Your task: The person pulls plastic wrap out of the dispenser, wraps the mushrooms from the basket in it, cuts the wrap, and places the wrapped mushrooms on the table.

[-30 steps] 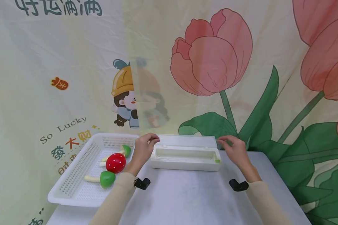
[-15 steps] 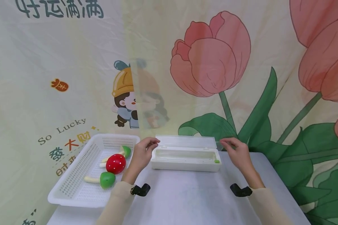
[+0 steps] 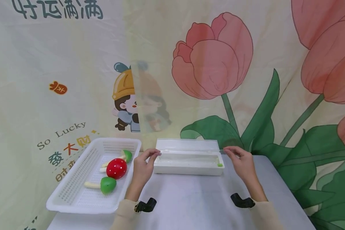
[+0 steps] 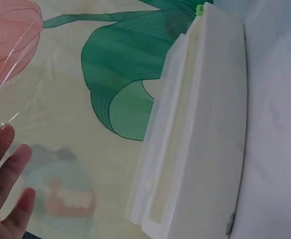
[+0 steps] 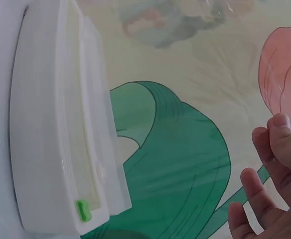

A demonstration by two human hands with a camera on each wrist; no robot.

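Observation:
A long white cling film dispenser [image 3: 188,167] stands on the table, its clear lid [image 3: 187,145] raised at the back and a small green slider [image 3: 219,164] at its right end. My left hand [image 3: 143,167] is at the dispenser's left end, thumb and forefinger pinching the edge of transparent cling film [image 4: 12,69], which shows only as glints in the left wrist view. Past the right end, my right hand [image 3: 241,163] pinches the film's other side between thumb and forefinger, the remaining fingers loosely bent. Most of the film is too clear to see.
At the left, a white plastic basket [image 3: 66,188] holds toy mushrooms, among them a red spotted one [image 3: 116,168] and a green one [image 3: 108,185]. A pale cloth covers the table [image 3: 195,204]. Behind it hangs a printed tulip curtain [image 3: 212,64].
Both hands have come down and slightly toward me, still pinching the film. The dispenser and basket keep their places while the head view shifts a little.

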